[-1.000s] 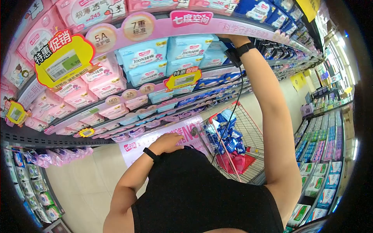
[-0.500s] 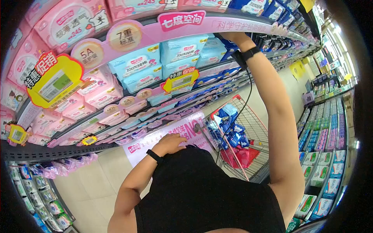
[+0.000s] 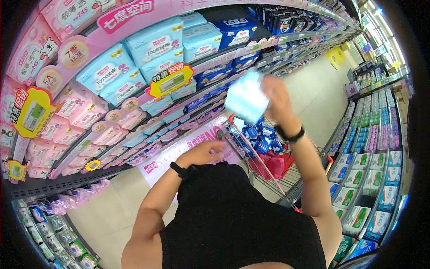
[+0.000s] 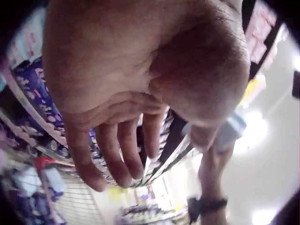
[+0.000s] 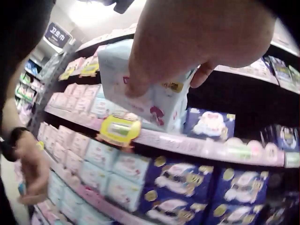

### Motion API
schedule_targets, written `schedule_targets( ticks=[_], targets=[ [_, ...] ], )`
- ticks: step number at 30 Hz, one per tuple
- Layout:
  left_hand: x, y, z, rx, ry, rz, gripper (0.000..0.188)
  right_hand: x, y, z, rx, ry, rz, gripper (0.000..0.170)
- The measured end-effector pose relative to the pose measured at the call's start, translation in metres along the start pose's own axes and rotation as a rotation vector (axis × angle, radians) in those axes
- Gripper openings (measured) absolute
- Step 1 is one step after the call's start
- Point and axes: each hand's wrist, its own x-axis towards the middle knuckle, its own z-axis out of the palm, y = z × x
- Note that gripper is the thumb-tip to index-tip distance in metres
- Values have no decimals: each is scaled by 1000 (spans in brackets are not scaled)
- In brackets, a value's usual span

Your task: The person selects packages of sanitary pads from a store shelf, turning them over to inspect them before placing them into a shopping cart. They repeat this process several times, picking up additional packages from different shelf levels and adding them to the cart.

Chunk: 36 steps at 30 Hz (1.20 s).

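Note:
My right hand [image 3: 278, 101] grips a light-blue pack of sanitary pads [image 3: 246, 96], blurred in the head view, away from the shelf and above the far end of the cart. In the right wrist view the thumb lies across the front of the pack [image 5: 112, 77], with fingers [image 5: 202, 75] at its other side. My left hand [image 3: 204, 152] hangs in front of my body near the cart handle, holding nothing. In the left wrist view its palm [image 4: 122, 70] faces the camera and the fingers are loosely bent.
A wire shopping cart [image 3: 291, 175] carries several blue packs [image 3: 264, 139] and a red bag [image 3: 273, 163]. Shelves with pink packs [image 3: 71, 103], light-blue packs [image 3: 154, 42] and dark-blue packs [image 3: 235, 33] run along the left. More shelves [image 3: 358, 188] stand at the right.
My right hand, earlier reaching into the upper shelf behind its pink strip, has come out with the light-blue pack and moved down over the cart. The left hand has barely moved.

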Motion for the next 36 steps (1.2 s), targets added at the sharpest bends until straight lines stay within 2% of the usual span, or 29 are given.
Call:
schedule_targets(
  ticks=[2,4,5,6,7,8,9,10,12,13,16,17,20,21,24,25,28,29,32,33,34,36],
  targets=[
    [13,29,-12,-686,158,-72,51,-39,-55,-5,31,-202,134,71],
    [25,59,-10,-923,228,-50,60,-75,-92,-3,146,-336,237,80],
    [33,68,-3,-887,152,-55,64,-96,-107,1,179,-406,256,83],
    [52,49,12,-563,146,58,56,-114,-119,4,203,-473,272,85],
    [61,49,26,-565,147,-96,51,-125,-130,4,245,-461,304,86],
    [67,48,41,-565,157,-245,46,-133,-137,0,314,-445,393,79],
    [72,43,53,-679,191,-324,39,-139,-135,-12,383,-463,442,77],
    [75,41,64,-740,217,-322,40,-144,-134,-22,460,-478,489,75],
    [82,41,84,-841,247,-332,43,-163,-131,-39,581,-321,614,74],
    [88,52,93,-733,337,-298,47,-174,-128,-48,636,-239,676,73],
    [109,75,114,-193,468,-39,53,-227,-120,-52,1255,74,1280,79],
    [116,83,122,-170,458,12,62,-242,-112,-56,1252,-25,1356,81],
    [129,116,149,-179,504,114,71,-254,-112,-72,1270,-125,1331,83],
    [133,112,153,-250,568,136,69,-255,-111,-73,1232,-50,1284,86],
    [140,106,162,-404,816,87,57,-255,-105,-85,1219,-16,1126,93],
    [139,99,163,-303,820,34,52,-262,-106,-80,1186,59,1126,97],
    [131,106,175,-845,567,-415,55,-270,-107,-87,1050,-20,1024,96],
    [123,113,180,-1011,487,-475,60,-276,-111,-86,1044,-17,1039,88],
    [104,105,199,-867,414,-428,60,-272,-101,-95,871,-125,684,82],
    [99,98,205,-825,529,-380,65,-276,-102,-89,879,-92,718,77],
    [96,95,207,-662,592,-317,69,-283,-102,-84,892,-112,725,85],
    [93,90,207,-356,656,-183,79,-296,-108,-80,1136,-109,881,94]
  ],
)
